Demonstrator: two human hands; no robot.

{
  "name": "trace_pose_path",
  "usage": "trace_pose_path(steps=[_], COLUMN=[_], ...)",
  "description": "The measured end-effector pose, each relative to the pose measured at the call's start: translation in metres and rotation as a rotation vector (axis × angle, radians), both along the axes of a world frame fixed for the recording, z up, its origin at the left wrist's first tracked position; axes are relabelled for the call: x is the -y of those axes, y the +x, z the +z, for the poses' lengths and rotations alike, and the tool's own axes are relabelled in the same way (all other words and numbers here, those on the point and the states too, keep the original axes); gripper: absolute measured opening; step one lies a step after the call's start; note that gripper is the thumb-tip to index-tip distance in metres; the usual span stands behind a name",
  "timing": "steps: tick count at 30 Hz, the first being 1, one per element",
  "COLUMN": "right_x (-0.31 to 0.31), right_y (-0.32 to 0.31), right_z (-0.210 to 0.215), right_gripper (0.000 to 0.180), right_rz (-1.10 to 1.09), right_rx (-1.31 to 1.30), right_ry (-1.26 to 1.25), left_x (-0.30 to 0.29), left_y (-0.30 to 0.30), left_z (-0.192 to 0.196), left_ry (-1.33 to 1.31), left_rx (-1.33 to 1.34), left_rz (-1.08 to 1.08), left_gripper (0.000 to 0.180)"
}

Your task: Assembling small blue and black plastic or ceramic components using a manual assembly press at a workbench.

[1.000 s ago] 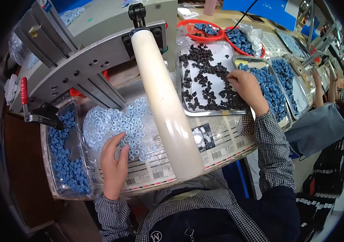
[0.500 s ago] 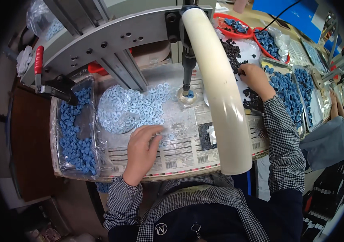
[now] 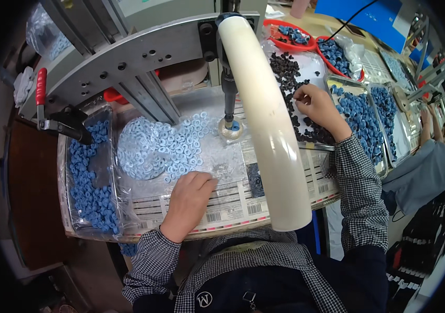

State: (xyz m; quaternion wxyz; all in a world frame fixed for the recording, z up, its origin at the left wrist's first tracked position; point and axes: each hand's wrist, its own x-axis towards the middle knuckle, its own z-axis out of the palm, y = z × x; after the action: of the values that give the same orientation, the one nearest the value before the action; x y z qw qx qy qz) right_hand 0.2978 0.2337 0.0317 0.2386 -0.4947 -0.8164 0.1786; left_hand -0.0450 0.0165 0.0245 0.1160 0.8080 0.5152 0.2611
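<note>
My left hand (image 3: 190, 201) rests low over the near part of the metal plate (image 3: 225, 175), its fingers curled together and pointing right. What lies under its fingertips is hidden. Just beyond it spreads a pile of light blue rings (image 3: 183, 148), partly inside a clear plastic bag (image 3: 141, 151). Over on the right, my right hand (image 3: 320, 109) pinches its thumb and fingers above small black parts (image 3: 285, 70) scattered on a white-lined tray (image 3: 313, 67). Anything held in that pinch is too small to make out. Between the hands, a vertical press rod (image 3: 229, 96) stands above a round seat (image 3: 230, 130) with a blue piece in it.
A thick cream tube (image 3: 269, 125) arches between my hands. On the left are a tray of blue parts (image 3: 92, 201) and a red-handled clamp (image 3: 41, 88). Trays of blue parts (image 3: 360, 117) and red baskets (image 3: 291, 47) stand right. Another person's arm (image 3: 425, 125) shows far right.
My left hand has closed its fingers and now covers the loose rings that lay by them. My right hand still pinches among the black parts. The whole view has shifted slightly.
</note>
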Motion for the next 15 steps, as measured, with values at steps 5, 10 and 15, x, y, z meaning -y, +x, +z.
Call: trace_pose_path(steps=[5, 10, 15], right_x=[0.019, 0.046, 0.099], right_y=[-0.001, -0.004, -0.03], right_z=[0.01, 0.03, 0.04], right_gripper=[0.017, 0.018, 0.016], right_rz=[0.006, -0.031, 0.083], right_rx=[-0.248, -0.374, -0.512], right_ry=[-0.127, -0.225, -0.239], left_x=[-0.004, -0.002, -0.004], left_y=[-0.009, 0.001, 0.017], left_z=[-0.005, 0.014, 0.018], left_ry=[-0.066, -0.622, -0.929], left_rx=[0.063, 1.04, 1.321], left_rz=[0.044, 0.208, 0.263], left_gripper=[0.021, 0.025, 0.031])
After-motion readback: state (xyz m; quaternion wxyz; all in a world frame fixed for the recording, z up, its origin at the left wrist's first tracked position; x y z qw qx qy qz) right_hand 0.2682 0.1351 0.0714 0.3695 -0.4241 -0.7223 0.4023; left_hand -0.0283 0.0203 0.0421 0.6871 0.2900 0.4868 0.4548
